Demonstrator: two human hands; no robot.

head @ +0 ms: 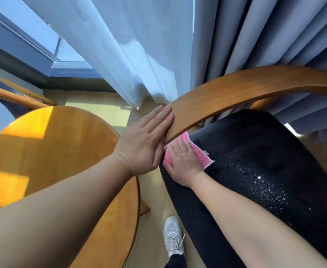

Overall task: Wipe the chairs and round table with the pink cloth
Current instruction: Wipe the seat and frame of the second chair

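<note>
A chair with a curved wooden backrest (236,89) and a black cushioned seat (265,161) stands at the right. My left hand (145,140) rests flat against the left end of the backrest, fingers together. My right hand (182,161) lies flat on the pink cloth (203,154), pressing it onto the seat's left edge just under the backrest. The round wooden table (58,151) is at the left, partly lit by sun, partly hidden by my left forearm.
White sheer curtain (120,45) and grey drapes (265,35) hang behind the chair. A second wooden chair (14,97) shows at far left beyond the table. My white shoe (173,236) stands on the pale floor between table and chair.
</note>
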